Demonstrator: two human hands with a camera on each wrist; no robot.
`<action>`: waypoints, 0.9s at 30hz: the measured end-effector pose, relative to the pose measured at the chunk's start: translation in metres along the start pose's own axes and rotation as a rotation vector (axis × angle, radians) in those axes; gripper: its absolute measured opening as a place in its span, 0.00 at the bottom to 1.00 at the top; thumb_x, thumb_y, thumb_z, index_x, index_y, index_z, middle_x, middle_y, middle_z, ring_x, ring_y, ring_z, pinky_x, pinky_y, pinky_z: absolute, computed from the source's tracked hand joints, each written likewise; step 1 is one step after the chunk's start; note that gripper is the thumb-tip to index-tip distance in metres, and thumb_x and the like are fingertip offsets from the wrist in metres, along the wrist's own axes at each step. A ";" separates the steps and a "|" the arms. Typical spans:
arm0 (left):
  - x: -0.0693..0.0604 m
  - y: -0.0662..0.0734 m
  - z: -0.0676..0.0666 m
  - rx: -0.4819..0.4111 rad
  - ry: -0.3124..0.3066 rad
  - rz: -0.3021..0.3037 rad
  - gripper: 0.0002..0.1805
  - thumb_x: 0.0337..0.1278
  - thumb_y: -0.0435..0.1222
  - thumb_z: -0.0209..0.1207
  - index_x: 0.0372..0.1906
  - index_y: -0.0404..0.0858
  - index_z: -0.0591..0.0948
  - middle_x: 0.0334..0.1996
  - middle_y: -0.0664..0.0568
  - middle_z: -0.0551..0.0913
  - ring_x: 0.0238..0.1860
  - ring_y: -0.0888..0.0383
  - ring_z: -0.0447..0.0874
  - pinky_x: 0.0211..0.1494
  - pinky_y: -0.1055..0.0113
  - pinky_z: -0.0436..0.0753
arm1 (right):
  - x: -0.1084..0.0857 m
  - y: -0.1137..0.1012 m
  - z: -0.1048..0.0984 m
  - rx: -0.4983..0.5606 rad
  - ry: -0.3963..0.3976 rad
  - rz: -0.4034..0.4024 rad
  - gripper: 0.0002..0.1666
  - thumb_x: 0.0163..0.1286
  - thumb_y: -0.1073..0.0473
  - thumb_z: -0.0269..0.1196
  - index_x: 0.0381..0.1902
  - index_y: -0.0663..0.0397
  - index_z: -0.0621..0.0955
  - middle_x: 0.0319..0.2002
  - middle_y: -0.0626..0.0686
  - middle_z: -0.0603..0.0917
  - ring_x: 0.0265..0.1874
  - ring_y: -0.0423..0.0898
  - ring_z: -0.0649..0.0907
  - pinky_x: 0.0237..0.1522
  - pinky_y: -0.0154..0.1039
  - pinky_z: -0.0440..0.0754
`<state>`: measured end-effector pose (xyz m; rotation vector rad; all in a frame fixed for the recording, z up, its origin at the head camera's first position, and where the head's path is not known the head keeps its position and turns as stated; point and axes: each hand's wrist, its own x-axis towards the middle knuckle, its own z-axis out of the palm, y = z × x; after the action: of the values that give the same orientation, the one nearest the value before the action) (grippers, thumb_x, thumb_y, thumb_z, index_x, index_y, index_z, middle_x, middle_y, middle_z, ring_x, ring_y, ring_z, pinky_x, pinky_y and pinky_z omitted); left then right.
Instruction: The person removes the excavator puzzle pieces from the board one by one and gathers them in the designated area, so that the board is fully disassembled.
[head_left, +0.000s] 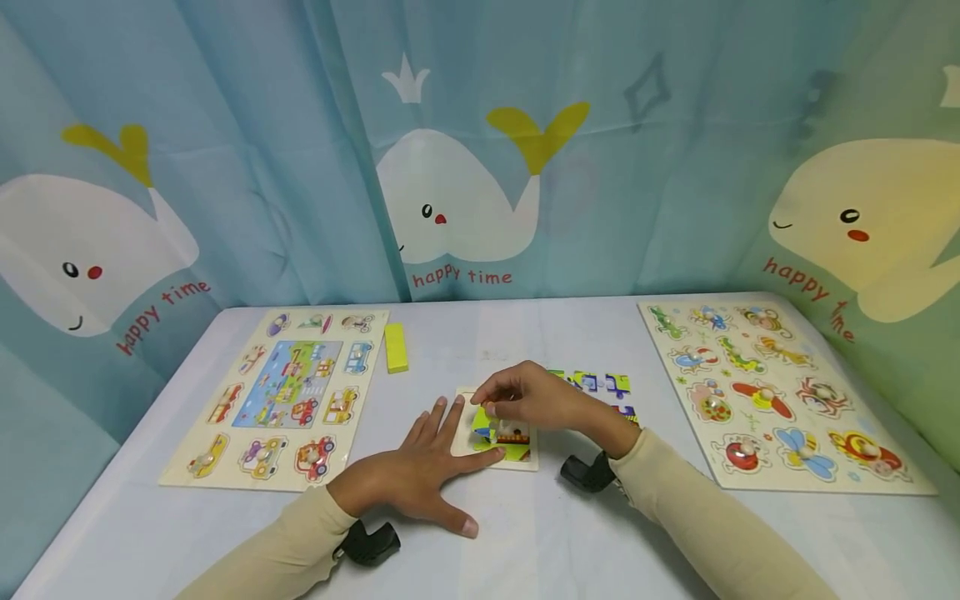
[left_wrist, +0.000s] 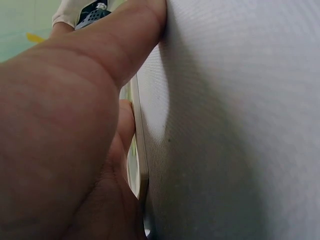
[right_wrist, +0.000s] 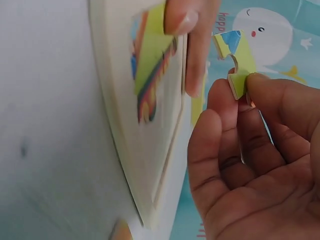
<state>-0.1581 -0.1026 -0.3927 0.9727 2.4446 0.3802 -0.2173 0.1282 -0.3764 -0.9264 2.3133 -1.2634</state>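
Observation:
Between thumb and fingertips, my right hand (head_left: 536, 398) pinches a green jigsaw piece (right_wrist: 242, 60) with a blue patch, held up off the small wooden puzzle tray (right_wrist: 162, 165). Fitted pieces (right_wrist: 155, 55) in green with a dark striped band cover one side of that tray. My left hand (head_left: 420, 471) lies with straight, spread fingers at the tray's left and near side, some fingers over its edge. The thumb of the left hand (left_wrist: 55, 135) rests on the white cloth. Part of the tray is hidden behind the right hand in the head view.
Several loose jigsaw pieces (head_left: 600, 383) lie behind my right wrist. A vehicle peg board (head_left: 180, 475) is on the left and an insect peg board (head_left: 708, 425) on the right. A yellow block (head_left: 396, 348) sits beside the vehicle board. A blue whale curtain (head_left: 300, 208) hangs behind.

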 end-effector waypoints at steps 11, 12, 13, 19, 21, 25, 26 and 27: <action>0.000 0.001 0.000 0.001 0.000 -0.006 0.48 0.45 0.68 0.63 0.74 0.70 0.56 0.75 0.42 0.23 0.72 0.42 0.14 0.71 0.42 0.33 | -0.011 0.003 -0.012 -0.022 0.038 0.027 0.14 0.69 0.69 0.61 0.51 0.61 0.82 0.38 0.48 0.83 0.35 0.45 0.79 0.37 0.37 0.78; 0.000 0.001 0.000 0.003 0.001 -0.006 0.48 0.45 0.68 0.63 0.74 0.70 0.56 0.75 0.41 0.23 0.72 0.42 0.15 0.71 0.42 0.33 | -0.013 0.003 -0.013 -0.027 0.041 0.031 0.13 0.69 0.68 0.60 0.50 0.61 0.83 0.38 0.48 0.83 0.34 0.45 0.79 0.36 0.36 0.77; -0.001 0.001 0.000 0.005 0.000 -0.007 0.48 0.45 0.68 0.62 0.74 0.70 0.56 0.75 0.41 0.23 0.72 0.42 0.15 0.71 0.42 0.33 | -0.015 0.003 -0.014 -0.031 0.043 0.034 0.12 0.69 0.68 0.60 0.50 0.61 0.83 0.38 0.48 0.84 0.33 0.44 0.79 0.34 0.36 0.76; -0.001 0.000 -0.001 0.001 -0.003 -0.009 0.49 0.45 0.68 0.62 0.74 0.70 0.55 0.75 0.42 0.22 0.72 0.43 0.14 0.71 0.43 0.33 | -0.024 0.008 -0.021 -0.046 0.043 0.045 0.10 0.69 0.69 0.60 0.46 0.63 0.85 0.38 0.50 0.85 0.24 0.42 0.74 0.26 0.34 0.72; -0.001 0.000 -0.001 -0.003 -0.002 -0.009 0.49 0.45 0.68 0.62 0.74 0.70 0.56 0.75 0.42 0.22 0.72 0.43 0.14 0.71 0.43 0.33 | -0.027 0.009 -0.022 -0.034 0.040 0.048 0.10 0.69 0.69 0.60 0.46 0.64 0.85 0.38 0.51 0.85 0.23 0.42 0.74 0.25 0.34 0.72; 0.000 0.000 0.000 -0.006 -0.004 -0.008 0.49 0.45 0.68 0.62 0.74 0.70 0.55 0.75 0.42 0.22 0.72 0.43 0.14 0.71 0.43 0.32 | -0.033 0.012 -0.026 -0.019 0.036 0.046 0.11 0.69 0.70 0.59 0.47 0.66 0.84 0.34 0.51 0.85 0.24 0.43 0.74 0.26 0.34 0.72; 0.000 0.000 0.000 -0.008 -0.004 -0.007 0.49 0.45 0.68 0.62 0.74 0.70 0.55 0.75 0.42 0.22 0.72 0.43 0.14 0.71 0.43 0.32 | -0.034 0.013 -0.026 -0.018 0.035 0.047 0.12 0.69 0.70 0.59 0.47 0.66 0.84 0.33 0.51 0.84 0.24 0.43 0.73 0.26 0.34 0.71; 0.000 0.000 0.000 -0.009 -0.004 -0.008 0.49 0.45 0.68 0.62 0.74 0.70 0.55 0.75 0.43 0.22 0.72 0.43 0.13 0.71 0.43 0.32 | -0.036 0.014 -0.027 -0.018 0.036 0.050 0.12 0.69 0.70 0.59 0.48 0.66 0.83 0.32 0.51 0.84 0.24 0.43 0.73 0.25 0.34 0.71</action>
<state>-0.1580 -0.1028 -0.3929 0.9586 2.4402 0.3860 -0.2118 0.1745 -0.3737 -0.8530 2.3645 -1.2505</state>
